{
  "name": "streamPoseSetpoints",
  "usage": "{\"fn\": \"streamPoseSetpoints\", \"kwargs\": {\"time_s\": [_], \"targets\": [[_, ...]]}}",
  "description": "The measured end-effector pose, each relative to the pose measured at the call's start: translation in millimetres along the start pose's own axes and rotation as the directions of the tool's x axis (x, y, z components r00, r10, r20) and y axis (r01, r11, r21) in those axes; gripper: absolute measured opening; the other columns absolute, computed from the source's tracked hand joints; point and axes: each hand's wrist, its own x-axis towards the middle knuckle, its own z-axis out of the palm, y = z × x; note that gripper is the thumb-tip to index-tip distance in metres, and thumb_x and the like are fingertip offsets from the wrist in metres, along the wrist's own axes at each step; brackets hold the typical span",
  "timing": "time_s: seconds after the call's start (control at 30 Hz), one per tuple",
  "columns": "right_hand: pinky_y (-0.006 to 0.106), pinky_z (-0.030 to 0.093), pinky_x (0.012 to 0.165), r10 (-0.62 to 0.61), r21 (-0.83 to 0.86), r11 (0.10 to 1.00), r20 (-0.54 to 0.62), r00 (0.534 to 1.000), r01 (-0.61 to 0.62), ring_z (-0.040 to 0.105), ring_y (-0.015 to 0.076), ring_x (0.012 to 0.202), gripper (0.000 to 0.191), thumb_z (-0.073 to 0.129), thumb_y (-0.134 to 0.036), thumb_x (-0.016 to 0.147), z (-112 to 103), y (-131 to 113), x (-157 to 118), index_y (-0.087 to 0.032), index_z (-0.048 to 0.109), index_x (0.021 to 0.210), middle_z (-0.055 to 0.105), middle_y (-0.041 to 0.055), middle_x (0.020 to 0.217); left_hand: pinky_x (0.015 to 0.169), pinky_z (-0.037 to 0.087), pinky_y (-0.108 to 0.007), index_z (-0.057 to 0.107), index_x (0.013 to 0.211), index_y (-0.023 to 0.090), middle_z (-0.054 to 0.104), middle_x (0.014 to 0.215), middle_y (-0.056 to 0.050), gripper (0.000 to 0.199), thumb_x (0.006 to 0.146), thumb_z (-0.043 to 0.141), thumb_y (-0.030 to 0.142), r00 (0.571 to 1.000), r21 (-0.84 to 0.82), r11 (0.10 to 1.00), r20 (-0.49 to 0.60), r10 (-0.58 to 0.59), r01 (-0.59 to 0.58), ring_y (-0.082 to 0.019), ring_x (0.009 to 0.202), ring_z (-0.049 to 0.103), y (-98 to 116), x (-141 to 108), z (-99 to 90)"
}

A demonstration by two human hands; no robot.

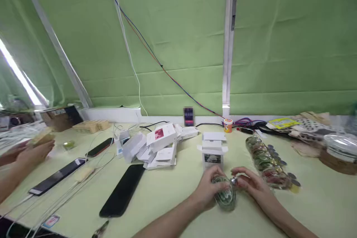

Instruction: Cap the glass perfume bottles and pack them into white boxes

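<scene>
My left hand (209, 189) is wrapped round a green glass bottle (227, 197), which lies tilted just above the table. The fingers of my right hand (252, 186) pinch the small silver neck piece (233, 181) at the bottle's upper right. Just behind my left hand stands an open white box (213, 145) with a dark picture on its front. To the right, a row of wrapped glass bottles (264, 160) runs across the table beside several small round caps (275, 152).
White boxes (161, 141) are heaped left of centre. Phones (122, 191) and white cables (67, 189) lie on the left, where another person's hands (36, 152) work. Cloths (312, 128) and a round tub (338, 152) stand at the right.
</scene>
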Motion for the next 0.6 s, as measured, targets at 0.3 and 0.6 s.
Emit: {"fn": "streamPoseSetpoints", "kwargs": {"time_s": [0.3, 0.6], "targets": [[0.025, 0.044, 0.058, 0.047, -0.1, 0.994, 0.048, 0.998, -0.042, 0.055, 0.0147, 0.061, 0.031, 0.062, -0.048, 0.083, 2.8, -3.6, -0.1, -0.018, 0.067, 0.083, 0.058, -0.0009, 0.066, 0.056, 0.034, -0.021, 0.056, 0.069, 0.015, 0.056, 0.062, 0.003, 0.041, 0.048, 0.086, 0.033, 1.0, 0.189, 0.982, 0.014, 0.005, -0.008, -0.011, 0.059, 0.047, 6.4, -3.4, 0.7], [0.022, 0.037, 0.045, 0.119, -0.079, 0.99, 0.036, 0.992, -0.115, 0.049, 0.0111, 0.045, 0.041, 0.063, -0.056, 0.078, 2.3, 3.3, 1.3, -0.015, 0.069, 0.078, 0.054, -0.0033, 0.049, 0.058, 0.033, -0.022, 0.055, 0.071, 0.015, 0.055, 0.063, 0.003, 0.039, 0.051, 0.085, 0.033, 0.999, 0.254, 0.967, 0.037, 0.01, -0.019, -0.011, 0.06, 0.047, 8.2, -3.7, -0.3]]}}
